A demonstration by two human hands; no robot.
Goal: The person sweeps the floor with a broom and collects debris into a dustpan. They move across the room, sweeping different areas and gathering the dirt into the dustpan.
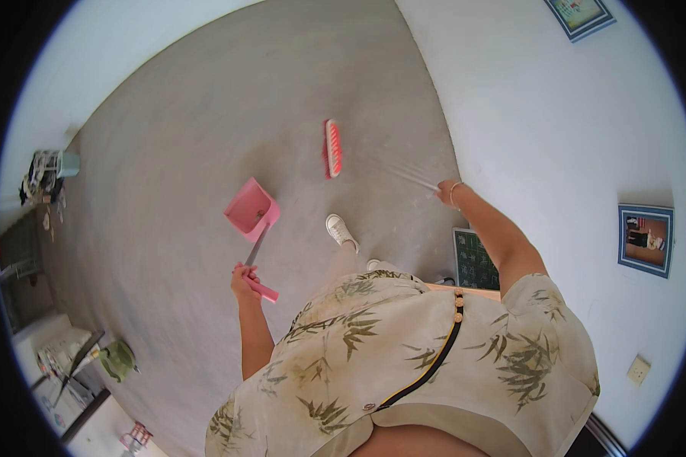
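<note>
The floor (206, 129) is bare grey concrete, matte and faintly streaked. On it rests a pink plastic dustpan (251, 208), boxy with an open mouth, its thin metal shaft rising slantwise to a pink handle end. The left hand (244, 280) has a full closed grip on that handle, fingers wrapped right round it, forearm held low and close to the body. The right arm stretches out to the side, a thin bangle at the wrist; the right hand (443, 190) closes round the top of a pale broom handle, which blurs against the floor and is hard to follow. Its head, a flat pink broom (332, 148) with a light bristle strip, lies on the concrete well ahead of the dustpan. One white shoe (341, 231) shows; the leaf-printed shirt hides the other.
</note>
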